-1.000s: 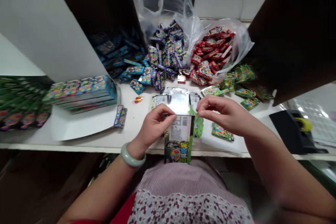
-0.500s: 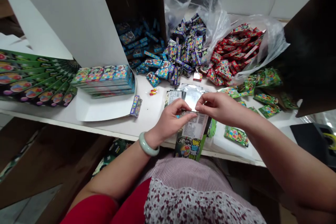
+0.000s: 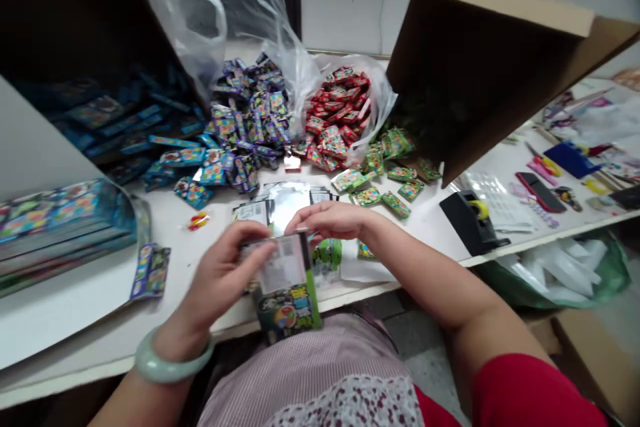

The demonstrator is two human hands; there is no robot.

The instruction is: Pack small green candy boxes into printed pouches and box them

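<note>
A flat printed pouch (image 3: 286, 287) with a barcode label and green-black artwork stands upright at the table's near edge. My left hand (image 3: 224, 275), a pale green bangle at its wrist, grips the pouch's left upper edge. From the right, my right hand (image 3: 333, 220) pinches the top edge of the same pouch. Behind the pouch lies a small stack of silvery pouches (image 3: 280, 203) on the white table (image 3: 75, 307).
Piles of small packets lie behind: blue (image 3: 185, 160), purple (image 3: 250, 113) in a clear bag, red (image 3: 335, 113) in another bag, green (image 3: 385, 177). A tipped cardboard box (image 3: 480, 60) stands right, a tape dispenser (image 3: 470, 220) beside it. Boxed stacks (image 3: 55, 227) at left.
The view swung to the right, bringing the cardboard box and tape dispenser into sight. Both hands stay pinched on the pouch, which now sits lower left in the view.
</note>
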